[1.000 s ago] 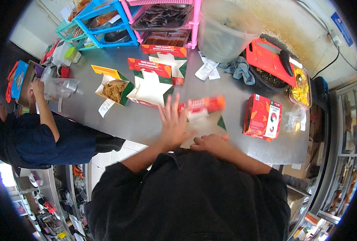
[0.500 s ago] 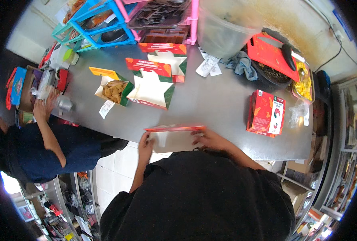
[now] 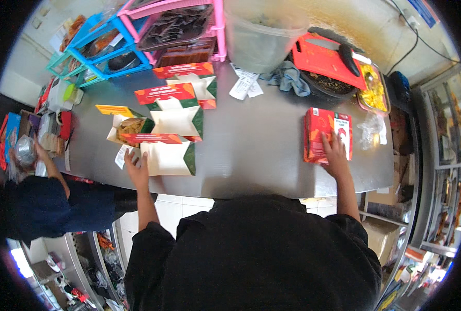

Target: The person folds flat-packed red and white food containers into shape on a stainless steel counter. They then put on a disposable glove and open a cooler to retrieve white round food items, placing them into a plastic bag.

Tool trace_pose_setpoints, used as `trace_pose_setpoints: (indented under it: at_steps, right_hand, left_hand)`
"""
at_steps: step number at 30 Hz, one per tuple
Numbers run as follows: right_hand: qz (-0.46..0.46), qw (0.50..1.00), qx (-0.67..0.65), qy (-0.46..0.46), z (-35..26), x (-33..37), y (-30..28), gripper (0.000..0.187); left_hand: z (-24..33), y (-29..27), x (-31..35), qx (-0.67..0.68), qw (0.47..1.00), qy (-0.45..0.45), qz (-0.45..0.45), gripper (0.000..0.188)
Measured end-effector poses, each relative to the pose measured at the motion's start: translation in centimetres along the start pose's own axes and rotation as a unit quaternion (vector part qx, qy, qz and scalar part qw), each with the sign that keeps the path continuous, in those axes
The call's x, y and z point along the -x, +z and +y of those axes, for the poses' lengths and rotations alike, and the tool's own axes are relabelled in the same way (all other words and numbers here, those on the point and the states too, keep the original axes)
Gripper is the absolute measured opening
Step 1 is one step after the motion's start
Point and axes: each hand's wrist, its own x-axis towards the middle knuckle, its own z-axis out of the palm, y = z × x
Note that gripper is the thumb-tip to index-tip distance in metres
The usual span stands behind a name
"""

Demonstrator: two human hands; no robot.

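My left hand [image 3: 138,167] is at the left end of a red, green and white folded carton [image 3: 168,158], its fingers apart and touching or very near the edge. This carton stands on the table with its top open and white inside. Right behind it are two similar open cartons, a middle one [image 3: 176,122] and a far one [image 3: 202,85]. My right hand [image 3: 335,158] lies with spread fingers on a stack of flat red cartons [image 3: 313,129] at the right. An open box with brown food pieces [image 3: 131,126] is partly hidden behind the nearest carton.
On the steel table [image 3: 241,155] stand a large translucent tub [image 3: 261,46], paper slips [image 3: 243,85], a blue cloth [image 3: 290,79] and a red cutting board [image 3: 326,59] over a dark pan. Shelf racks [image 3: 222,31] stand behind. A co-worker's hand [image 3: 46,160] is at the far left.
The carton that both hands held close to my body now stands on the table at the left. My right hand has left it and moved right onto the stack. The view has shifted.
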Motion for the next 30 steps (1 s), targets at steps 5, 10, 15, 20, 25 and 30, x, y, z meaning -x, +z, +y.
trace_pose_setpoints:
  at_steps: [5,10,15,20,25,30]
  right_hand:
    - [0.061,0.994,-0.090,-0.027,2.0,1.9,0.9,0.061]
    - [0.263,0.929,-0.256,-0.037,-4.5,2.8,-6.5,0.029]
    - [0.040,0.528,-0.848,-0.010,-15.2,2.8,-7.3,0.035]
    - [-0.123,0.311,-0.935,0.116,-16.1,-0.2,-4.8,0.050]
    - [-0.025,0.618,-0.781,0.090,-16.0,-2.5,-2.4,0.055]
    - [0.311,0.911,-0.122,-0.241,-13.0,-2.0,-3.0,0.051]
  left_hand:
    - [6.3,0.0,4.5,-0.140,0.936,0.134,0.294,0.061]
    - [16.7,3.8,9.9,0.077,0.948,0.302,-0.060,0.038]
    - [23.0,9.1,12.5,0.323,0.834,0.128,-0.429,0.091]
    - [22.7,11.1,13.7,0.564,0.665,-0.134,-0.471,0.083]
    - [21.6,11.4,14.1,0.298,0.842,-0.055,-0.447,0.073]
    - [20.3,9.1,10.0,0.069,0.860,0.164,-0.479,0.071]
